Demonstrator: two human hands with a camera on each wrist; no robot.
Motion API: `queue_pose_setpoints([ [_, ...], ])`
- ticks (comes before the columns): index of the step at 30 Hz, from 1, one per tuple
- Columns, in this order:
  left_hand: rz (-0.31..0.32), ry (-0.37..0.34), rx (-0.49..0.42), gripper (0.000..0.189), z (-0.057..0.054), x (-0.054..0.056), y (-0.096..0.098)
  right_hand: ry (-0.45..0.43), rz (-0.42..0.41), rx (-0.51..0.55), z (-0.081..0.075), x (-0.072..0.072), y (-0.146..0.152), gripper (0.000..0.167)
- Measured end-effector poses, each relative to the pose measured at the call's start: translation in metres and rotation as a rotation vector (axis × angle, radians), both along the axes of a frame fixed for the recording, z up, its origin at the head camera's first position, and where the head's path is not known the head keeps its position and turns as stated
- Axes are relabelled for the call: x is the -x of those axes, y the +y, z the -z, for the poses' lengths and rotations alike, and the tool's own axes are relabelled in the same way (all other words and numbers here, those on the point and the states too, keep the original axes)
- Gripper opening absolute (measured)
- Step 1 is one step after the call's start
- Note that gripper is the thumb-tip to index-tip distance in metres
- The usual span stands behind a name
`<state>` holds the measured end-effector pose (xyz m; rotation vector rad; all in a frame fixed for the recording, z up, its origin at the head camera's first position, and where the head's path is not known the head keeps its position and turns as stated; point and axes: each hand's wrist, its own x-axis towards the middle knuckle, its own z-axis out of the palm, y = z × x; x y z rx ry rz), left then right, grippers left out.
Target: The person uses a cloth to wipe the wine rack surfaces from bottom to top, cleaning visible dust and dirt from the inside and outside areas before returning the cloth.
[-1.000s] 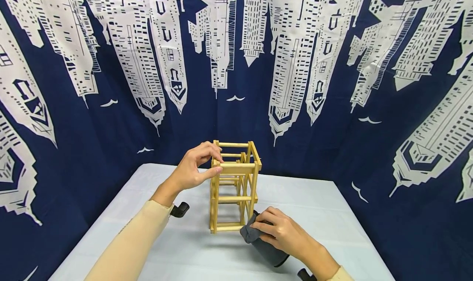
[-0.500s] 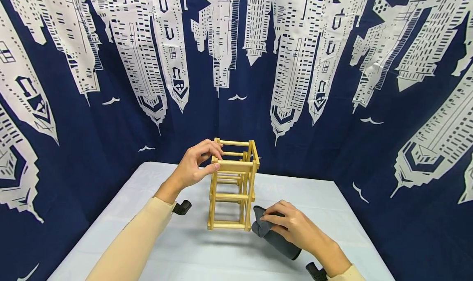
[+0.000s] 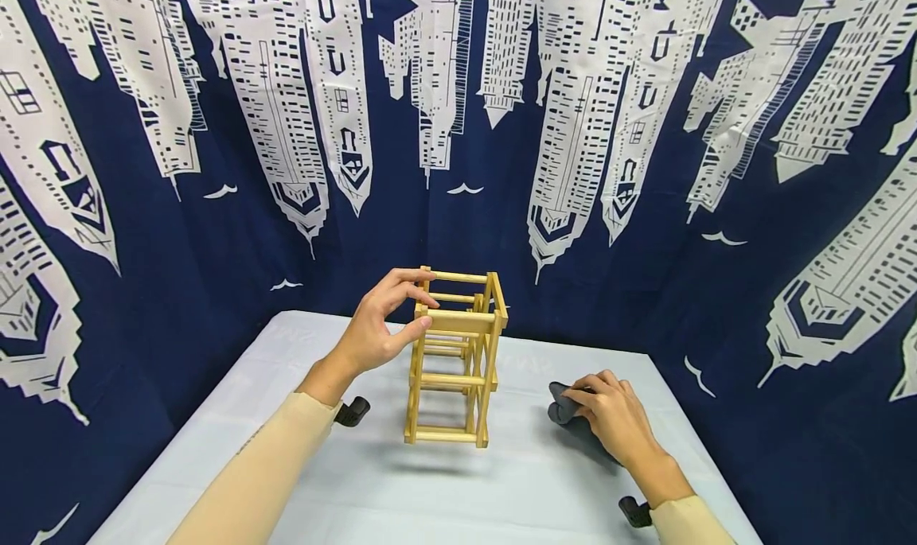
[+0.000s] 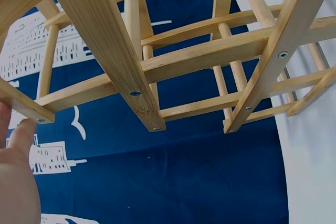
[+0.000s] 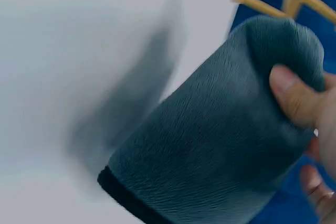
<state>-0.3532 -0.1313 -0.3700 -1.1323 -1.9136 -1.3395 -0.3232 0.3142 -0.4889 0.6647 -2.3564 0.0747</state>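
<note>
A light wooden rack (image 3: pixel 458 382) of slats and round rungs stands upright in the middle of the head view. My left hand (image 3: pixel 383 322) grips its upper left corner, thumb on the front and fingers over the top. The rack's shadow falls a little below its lower rung, apart from it. In the left wrist view, screwed slats of the rack (image 4: pixel 205 56) fill much of the frame. To the right, my right hand (image 3: pixel 616 414) pinches a folded dark grey cloth (image 5: pixel 210 124) between thumb and fingers. The cloth hangs just above the table, apart from the rack.
A pale cloth-covered table (image 3: pixel 344 489) lies under both hands. Behind it hangs a navy curtain (image 3: pixel 473 235) printed with white upside-down buildings. Black wrist cameras, such as the left one (image 3: pixel 353 411), sit at both wrists.
My right hand has drawn the cloth away from the rack's lower right corner, to the right. My left hand keeps its grip on the rack, which has shifted only slightly.
</note>
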Motion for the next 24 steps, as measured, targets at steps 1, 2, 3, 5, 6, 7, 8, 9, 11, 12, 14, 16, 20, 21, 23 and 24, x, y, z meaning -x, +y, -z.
queue_pose_setpoints([
  [1, -0.016, 0.013, 0.005, 0.017, 0.001, -0.001, 0.000, -0.042, 0.032, -0.003, 0.005, 0.001, 0.003, 0.047],
  [2, -0.034, 0.025, 0.009, 0.017, 0.001, -0.001, 0.001, -0.094, 0.054, 0.007, 0.011, 0.002, 0.004, 0.045],
  [3, -0.049, 0.037, 0.013, 0.018, 0.002, -0.002, 0.001, -0.153, 0.072, 0.026, 0.016, 0.002, 0.006, 0.043],
  [5, -0.071, 0.058, 0.019, 0.018, 0.004, -0.002, 0.002, -0.277, 0.085, 0.096, 0.027, 0.002, 0.009, 0.038],
  [6, -0.075, 0.067, 0.021, 0.018, 0.004, -0.003, 0.003, -0.334, 0.085, 0.140, 0.032, 0.002, 0.009, 0.033],
  [7, -0.077, 0.074, 0.023, 0.018, 0.005, -0.003, 0.003, -0.383, 0.078, 0.188, 0.036, 0.002, 0.008, 0.030],
  [8, -0.077, 0.079, 0.024, 0.019, 0.005, -0.003, 0.003, -0.423, 0.071, 0.232, 0.040, 0.002, 0.008, 0.026],
  [9, -0.076, 0.082, 0.024, 0.019, 0.005, -0.003, 0.004, -0.458, 0.066, 0.267, 0.043, 0.001, 0.008, 0.023],
  [11, -0.077, 0.091, 0.023, 0.020, 0.005, -0.004, 0.004, -0.507, 0.063, 0.294, 0.047, 0.000, 0.006, 0.021],
  [12, -0.080, 0.092, 0.021, 0.022, 0.005, -0.004, 0.004, -0.529, 0.068, 0.285, 0.048, -0.001, 0.005, 0.023],
  [14, -0.090, 0.094, 0.017, 0.027, 0.005, -0.005, 0.003, -0.579, 0.088, 0.259, 0.048, -0.003, 0.003, 0.029],
  [16, -0.106, 0.098, 0.022, 0.034, 0.006, -0.006, 0.002, -0.624, 0.107, 0.232, 0.047, -0.005, 0.002, 0.035],
  [20, -0.137, 0.081, 0.035, 0.054, 0.012, -0.011, -0.004, -0.685, 0.103, 0.232, 0.044, -0.010, 0.002, 0.047],
  [21, -0.144, 0.073, 0.038, 0.060, 0.014, -0.012, -0.005, -0.682, 0.091, 0.235, 0.043, -0.011, 0.002, 0.050],
  [23, -0.151, 0.044, 0.045, 0.070, 0.019, -0.015, -0.010, -0.657, 0.070, 0.238, 0.043, -0.013, 0.004, 0.057],
  [24, -0.157, 0.030, 0.055, 0.073, 0.023, -0.016, -0.012, -0.630, 0.068, 0.233, 0.042, -0.015, 0.005, 0.060],
])
